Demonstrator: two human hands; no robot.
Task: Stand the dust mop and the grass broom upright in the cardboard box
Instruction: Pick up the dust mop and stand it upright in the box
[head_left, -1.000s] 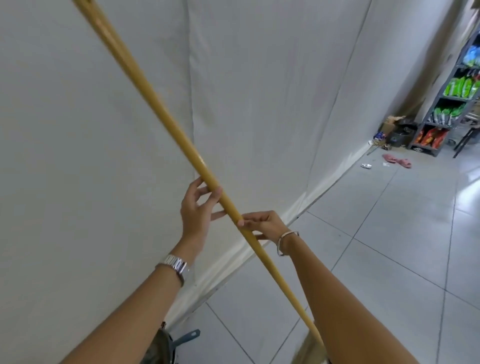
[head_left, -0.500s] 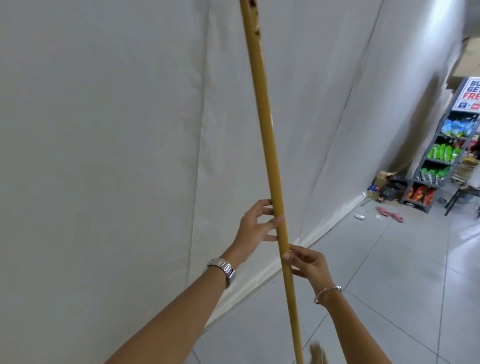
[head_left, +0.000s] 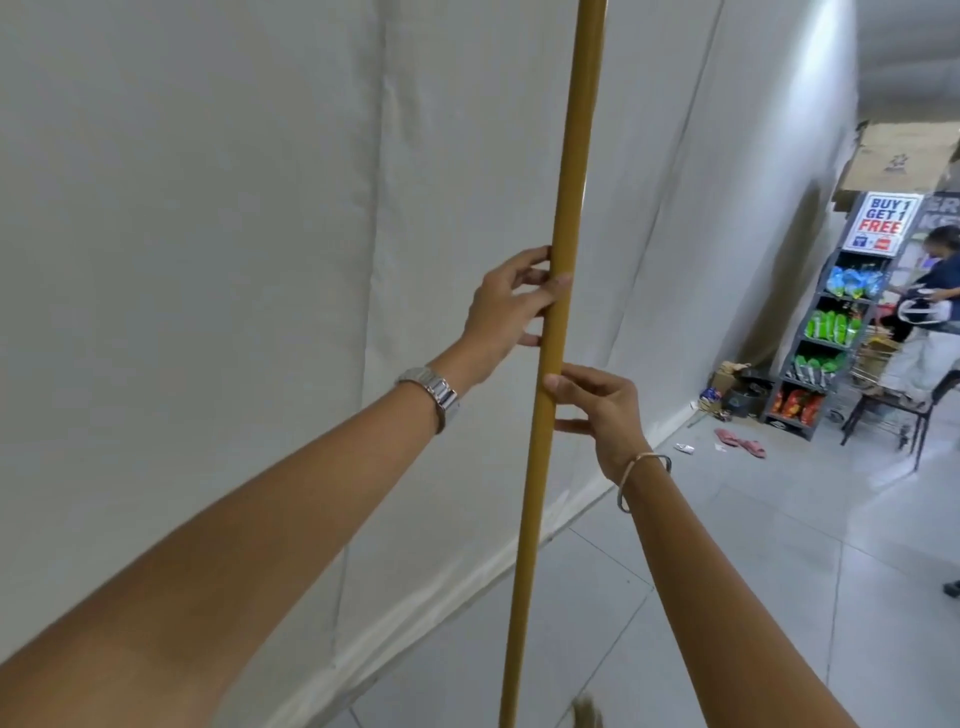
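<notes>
1. A yellow pole (head_left: 558, 291) stands almost upright in front of a white sheet (head_left: 208, 260), running from the top edge to the bottom edge
2. The left hand (head_left: 506, 304) holds the pole loosely, thumb in front, fingers behind
3. The right hand (head_left: 602, 410) holds it just below, thumb tip on the front
4. Whether this pole is the mop or the broom cannot be told; its head and the box are out of view
5. A snack shelf (head_left: 831, 332) stands far right on the floor (head_left: 779, 545)

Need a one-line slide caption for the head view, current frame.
Both hands, left above right, steady a near-vertical yellow pole beside a white fabric wall.
</notes>
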